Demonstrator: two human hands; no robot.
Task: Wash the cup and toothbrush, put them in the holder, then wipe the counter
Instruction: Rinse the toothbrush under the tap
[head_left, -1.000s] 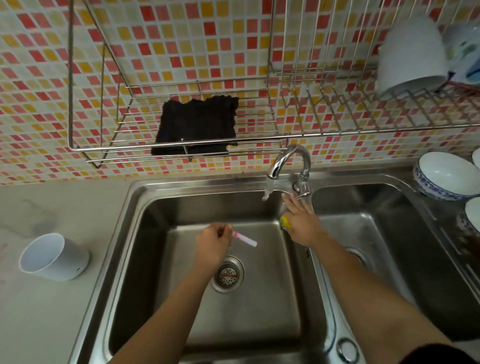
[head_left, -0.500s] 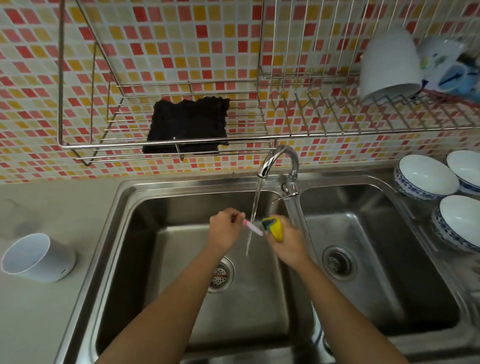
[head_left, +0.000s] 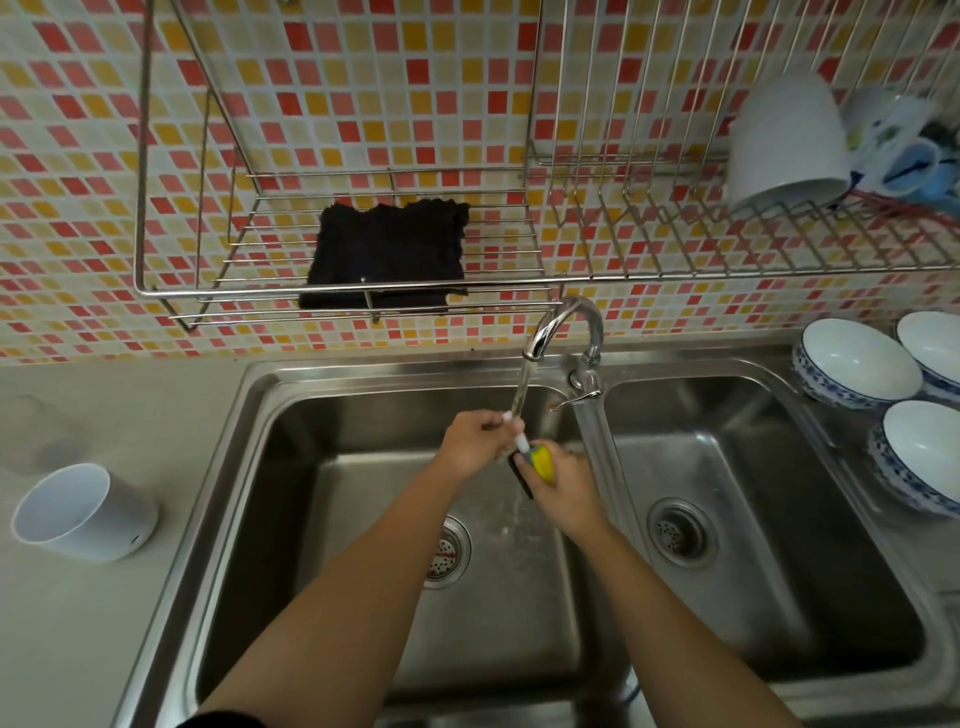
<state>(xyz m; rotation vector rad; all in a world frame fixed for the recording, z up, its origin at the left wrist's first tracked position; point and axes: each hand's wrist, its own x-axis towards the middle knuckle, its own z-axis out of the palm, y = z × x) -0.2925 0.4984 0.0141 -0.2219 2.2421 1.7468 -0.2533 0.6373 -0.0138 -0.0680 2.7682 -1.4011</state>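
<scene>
Toothbrush (head_left: 521, 442) is over the sink's (head_left: 249, 415) left basin, right under the tap's (head_left: 566, 322) stream, w/ the left hand (head_left: 475, 441) curled tight round its handle. Right hand (head_left: 563, 483) is just beside, fingers wrapped on a yellow sponge (head_left: 540, 460) that seems to touch the brush end. Brush-washing step, I'd say. Next prob. calls for scrubbing & turning it in the water. Cup (head_left: 83, 512) lies tipped on the counter (head_left: 104, 415), well apart, likely unwashed.

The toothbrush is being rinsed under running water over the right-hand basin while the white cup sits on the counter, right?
No: the head view shows the toothbrush under the stream over the left basin. The white cup does sit on the counter.
</scene>
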